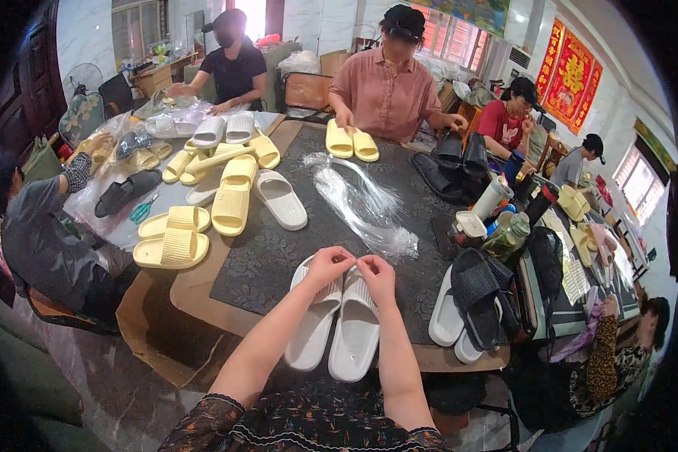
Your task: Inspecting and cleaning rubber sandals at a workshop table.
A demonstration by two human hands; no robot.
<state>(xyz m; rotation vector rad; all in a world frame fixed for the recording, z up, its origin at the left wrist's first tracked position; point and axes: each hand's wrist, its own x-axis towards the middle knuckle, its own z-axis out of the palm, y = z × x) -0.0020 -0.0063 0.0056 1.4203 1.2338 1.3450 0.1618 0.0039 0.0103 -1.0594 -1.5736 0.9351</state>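
Observation:
A pair of light grey slide slippers [354,348] lies side by side at the near table edge, toes pointing away from me. Over their toe ends, my left hand [332,267] and my right hand [376,277] come together with pinched fingertips. Whatever sits between the fingertips is too small or hidden to make out. Just beyond my hands, clear plastic bags [358,203] lie crumpled on the dark patterned mat [264,264]. A single light grey slipper [281,201] rests farther left, beside a yellow slipper [232,205].
More yellow slippers [172,248] and teal scissors [142,211] lie at left. Black and grey slippers [476,294], a glass jar [508,235] and a white cup [471,226] stand at right. Across the table a co-worker [388,83] handles yellow slippers [340,139]; other people sit around.

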